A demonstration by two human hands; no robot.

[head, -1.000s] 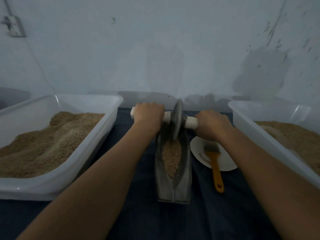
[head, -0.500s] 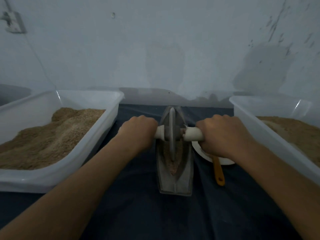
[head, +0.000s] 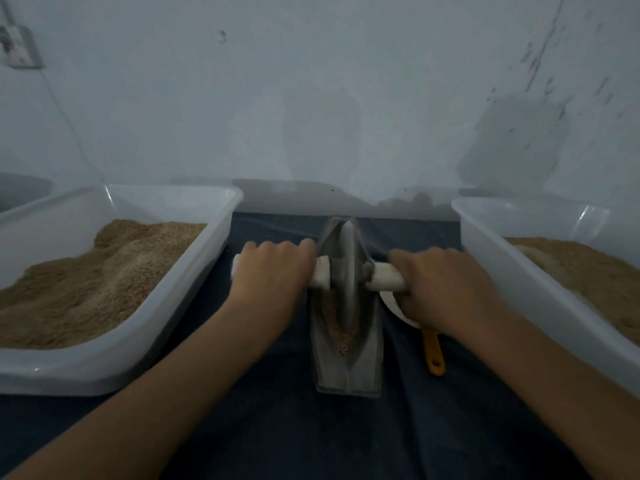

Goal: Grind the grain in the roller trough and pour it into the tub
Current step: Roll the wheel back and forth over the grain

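Head view shows your left hand (head: 273, 271) and right hand (head: 446, 289) each curled tight round the white handle (head: 384, 276) of the grinding wheel (head: 348, 271), which stands upright in the metal trough (head: 346, 358) on the dark desk (head: 277, 427). Grain (head: 341, 336) lies in the trough's near end. Tubs of grain flank you, the left tub (head: 121, 362) and right tub (head: 519, 271). Your right hand partly hides a white plate (head: 393, 306) and orange-handled brush (head: 434, 355) just beside the trough.
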